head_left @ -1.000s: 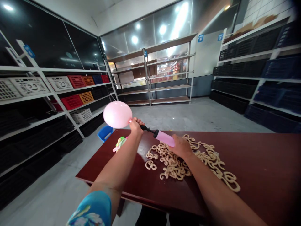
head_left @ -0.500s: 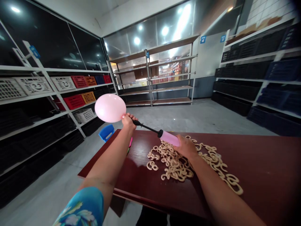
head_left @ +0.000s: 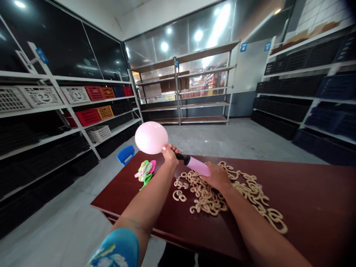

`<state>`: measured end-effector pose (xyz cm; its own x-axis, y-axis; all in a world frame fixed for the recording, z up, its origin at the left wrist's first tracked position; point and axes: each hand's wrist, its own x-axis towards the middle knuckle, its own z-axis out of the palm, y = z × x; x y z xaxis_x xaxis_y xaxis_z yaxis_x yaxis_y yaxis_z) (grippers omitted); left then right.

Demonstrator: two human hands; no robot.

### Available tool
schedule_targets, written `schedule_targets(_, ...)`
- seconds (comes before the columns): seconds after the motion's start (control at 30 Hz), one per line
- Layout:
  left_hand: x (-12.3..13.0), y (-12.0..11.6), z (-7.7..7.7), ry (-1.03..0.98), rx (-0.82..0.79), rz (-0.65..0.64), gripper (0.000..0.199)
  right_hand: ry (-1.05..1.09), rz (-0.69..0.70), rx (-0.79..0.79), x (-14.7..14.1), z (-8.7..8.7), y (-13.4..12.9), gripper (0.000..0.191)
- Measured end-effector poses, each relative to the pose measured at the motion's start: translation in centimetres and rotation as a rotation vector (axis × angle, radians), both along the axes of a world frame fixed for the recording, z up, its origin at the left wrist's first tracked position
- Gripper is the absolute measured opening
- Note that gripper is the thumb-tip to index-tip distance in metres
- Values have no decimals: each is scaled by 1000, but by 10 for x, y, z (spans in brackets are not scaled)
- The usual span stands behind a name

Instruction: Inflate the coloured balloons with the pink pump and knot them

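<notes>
Head view, the only one: your left hand (head_left: 170,152), just left of centre frame, pinches the neck of the pink balloon (head_left: 151,137) tight around the black nozzle of the pump (head_left: 196,165), so the air stays in and the balloon does not slip off. That grip is fully closed on the neck. The balloon is partly inflated and sits in the air above the far left edge of the surface (head_left: 311,193). Your right hand (head_left: 217,177), at centre frame, is wrapped shut around the near end of the pump's pink barrel, with little of the black rod showing between your hands. The pump slants up toward the balloon, clear of the pile of beige loops (head_left: 219,191) spread on the surface beneath your right hand. A small bunch of flat, coloured balloons (head_left: 146,170) lies left of centre, near the surface's far left corner, within easy reach of your left hand.
</notes>
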<state>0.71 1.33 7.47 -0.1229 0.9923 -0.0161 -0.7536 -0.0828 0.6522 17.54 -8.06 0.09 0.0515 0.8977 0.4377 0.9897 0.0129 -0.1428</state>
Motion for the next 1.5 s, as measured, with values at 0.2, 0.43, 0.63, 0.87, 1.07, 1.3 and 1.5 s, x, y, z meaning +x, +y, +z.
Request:
schedule_targets(0.2, -27, 9, 18, 26, -21, 37, 14, -1, 29, 41, 4, -2, 3, 33)
schedule_targets(0.43, -80, 31, 63, 48, 57, 115, 14, 20, 14, 83, 17, -7, 10, 31)
schedule_targets(0.63, -55, 25, 42, 5, 25, 98, 17, -10, 13, 76, 14, -10, 11, 30)
schedule_targets(0.87, 7, -1, 3, 6, -2, 19, 17, -28, -2, 49, 7, -8, 7, 35)
schedule_targets(1.07, -17, 6, 18, 28, -11, 28, 15, -13, 36, 66, 9, -6, 6, 35)
schedule_targets(1.3, -81, 30, 62, 29, 62, 100, 14, 3, -6, 83, 17, -9, 12, 32)
schedule_targets(1.5, -66, 23, 44, -11, 57, 88, 14, -33, 12, 76, 12, -10, 11, 29)
